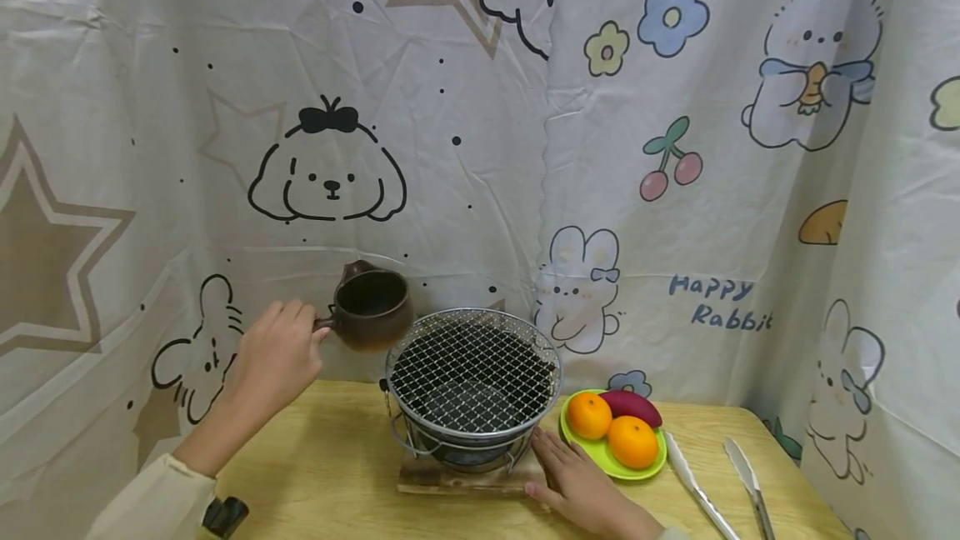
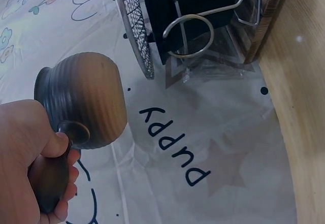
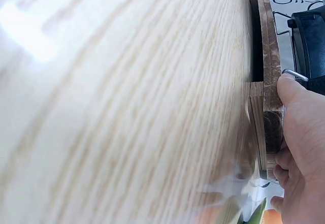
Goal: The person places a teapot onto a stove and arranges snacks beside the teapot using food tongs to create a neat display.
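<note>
OK, L hand (image 1: 288,344) has fingers wrapped round the handle (image 2: 51,183) of the brown pot (image 1: 375,319), thumb along its neck. Pot's off the table (image 1: 322,440), approx upright, mouth up, base lighter tan; it's at the far L of the grill (image 1: 474,382). Head view has pot overlapping grill rim, but L wrist cam shows a gap, so no contact. Inside is dark, can't tell contents. Grill = round wire mesh over a blk bowl w/ wire legs, sat on a wood board (image 1: 461,482), approx mid table, near the far edge. R hand (image 1: 581,482) is at board's R end: fingers fairly straight along the side, thumb out to the near corner, tip up by a wire foot per R wrist cam. R hand's touching board; can't tell how hard it presses. Just R of it, green plate (image 1: 626,471) w/ 2 oranges (image 1: 633,442) + purple veg (image 1: 633,407), veg on the far side. Further R, 2 slim metal arms (image 1: 696,486) run off the near frame edge; can't tell if 1 tool or 2. Printed cloth (image 1: 465,190) hangs behind, far side.
</note>
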A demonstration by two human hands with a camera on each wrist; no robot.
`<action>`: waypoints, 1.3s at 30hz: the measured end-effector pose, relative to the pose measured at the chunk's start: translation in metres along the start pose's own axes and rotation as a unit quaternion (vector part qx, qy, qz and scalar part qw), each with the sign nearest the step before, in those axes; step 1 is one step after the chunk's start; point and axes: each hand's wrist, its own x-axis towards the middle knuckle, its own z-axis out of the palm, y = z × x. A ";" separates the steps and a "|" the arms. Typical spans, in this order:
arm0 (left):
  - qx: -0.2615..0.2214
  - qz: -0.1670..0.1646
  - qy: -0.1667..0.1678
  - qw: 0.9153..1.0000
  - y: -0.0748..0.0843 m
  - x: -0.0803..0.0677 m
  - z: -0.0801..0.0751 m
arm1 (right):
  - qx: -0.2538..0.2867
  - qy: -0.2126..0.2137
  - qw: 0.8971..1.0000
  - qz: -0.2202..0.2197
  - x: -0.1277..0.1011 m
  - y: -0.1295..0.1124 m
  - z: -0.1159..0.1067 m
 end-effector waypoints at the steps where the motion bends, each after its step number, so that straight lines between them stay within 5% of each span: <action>1: 0.001 0.004 -0.001 1.000 0.001 0.002 0.000 | -0.001 -0.001 1.000 0.000 0.000 0.000 0.000; 10: 0.002 0.027 -0.005 1.000 0.005 0.025 -0.007 | 0.005 0.002 1.000 0.000 -0.001 0.000 0.000; 25: -0.033 0.004 -0.105 0.994 0.015 0.050 -0.007 | -0.006 0.000 1.000 -0.006 0.000 0.002 0.002; 39: -0.022 0.018 -0.153 0.988 0.025 0.063 0.001 | 0.005 0.000 1.000 -0.001 -0.001 0.000 0.001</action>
